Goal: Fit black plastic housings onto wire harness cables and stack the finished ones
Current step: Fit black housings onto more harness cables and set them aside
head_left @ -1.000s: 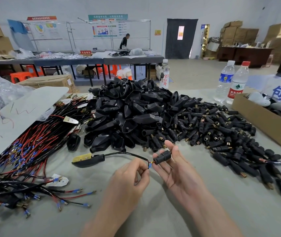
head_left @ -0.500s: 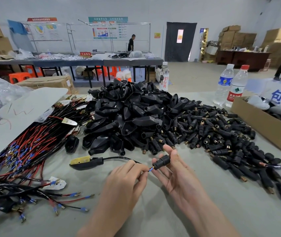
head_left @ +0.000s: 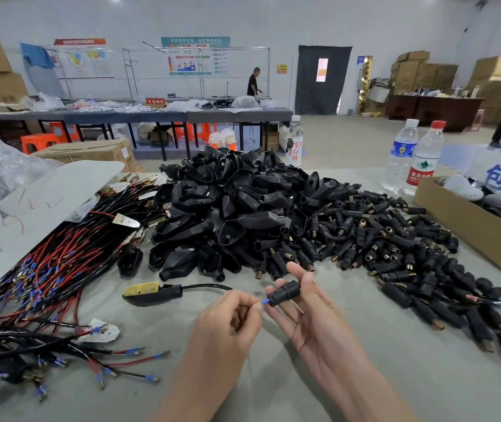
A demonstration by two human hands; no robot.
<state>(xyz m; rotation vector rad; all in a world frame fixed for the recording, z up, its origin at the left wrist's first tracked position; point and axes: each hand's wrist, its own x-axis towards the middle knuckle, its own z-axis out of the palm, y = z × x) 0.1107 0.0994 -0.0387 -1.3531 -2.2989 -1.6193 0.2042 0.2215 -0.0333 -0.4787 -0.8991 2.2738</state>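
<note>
A big workshop with stacked cartons [head_left: 419,74] along the far wall lies behind the grey counter [head_left: 304,388] that we look down on. Near its front edge we see the left hand [head_left: 227,324], fingers curled, with thumb and forefinger pinching the end of a black cable [head_left: 206,287] just behind its blue terminal [head_left: 263,302]. The right hand [head_left: 313,327], palm up, pinches a small cylindrical housing [head_left: 284,292] between thumb and fingertips. The terminal's tip meets the housing's open end; we cannot tell whether it is already inside. The cable runs left across the counter to a flat black shell [head_left: 154,296] with a yellowish board showing in it. Beyond the hands rises a heap of black shells [head_left: 227,208], and to its right we see a wide scatter of cylindrical housings [head_left: 395,248] with brass ends. On the left lies a bundle of red and black wires [head_left: 54,263] tipped in blue. Two water bottles [head_left: 401,153] stand at the far right, just beside an open cardboard box [head_left: 471,229].
</note>
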